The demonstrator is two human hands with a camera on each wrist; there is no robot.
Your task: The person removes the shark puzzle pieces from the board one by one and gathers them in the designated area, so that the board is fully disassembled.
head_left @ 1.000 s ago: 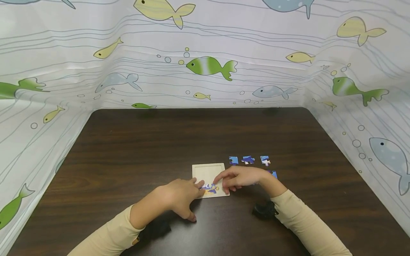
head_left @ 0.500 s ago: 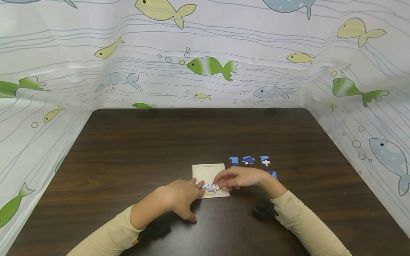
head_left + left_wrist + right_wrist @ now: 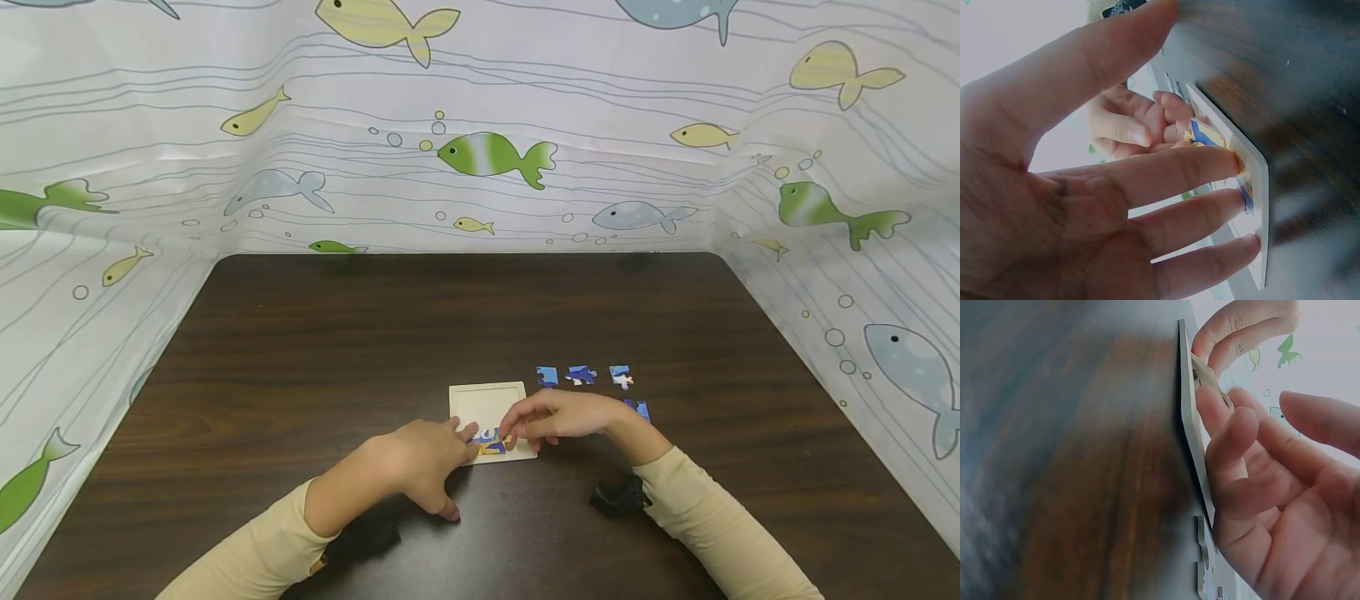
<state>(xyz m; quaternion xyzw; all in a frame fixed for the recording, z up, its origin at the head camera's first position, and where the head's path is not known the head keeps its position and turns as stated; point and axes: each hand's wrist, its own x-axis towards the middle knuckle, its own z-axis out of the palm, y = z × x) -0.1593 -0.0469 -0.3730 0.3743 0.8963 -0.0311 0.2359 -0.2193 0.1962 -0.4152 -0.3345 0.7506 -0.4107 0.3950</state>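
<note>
A small square pale wooden puzzle tray lies on the table, with blue, white and yellow jigsaw pieces along its near side. My left hand has its fingers straight, the tips resting on the near left part of the tray and its pieces; the thumb stands apart. From the right, my right hand reaches over the tray with curled fingers. Its fingertips hold the edge of a blue and yellow puzzle piece, which is tilted up from the tray. In the right wrist view the piece shows edge-on between the fingertips.
Several loose blue puzzle pieces lie right of the tray, among them a corner piece, a darker piece and a blue and white one. Another piece is partly hidden by the right wrist. A fish-patterned curtain encloses the dark table.
The right fingertips have shifted slightly at the tray, and the blue and yellow piece there has changed its angle. The left hand has stayed in place.
</note>
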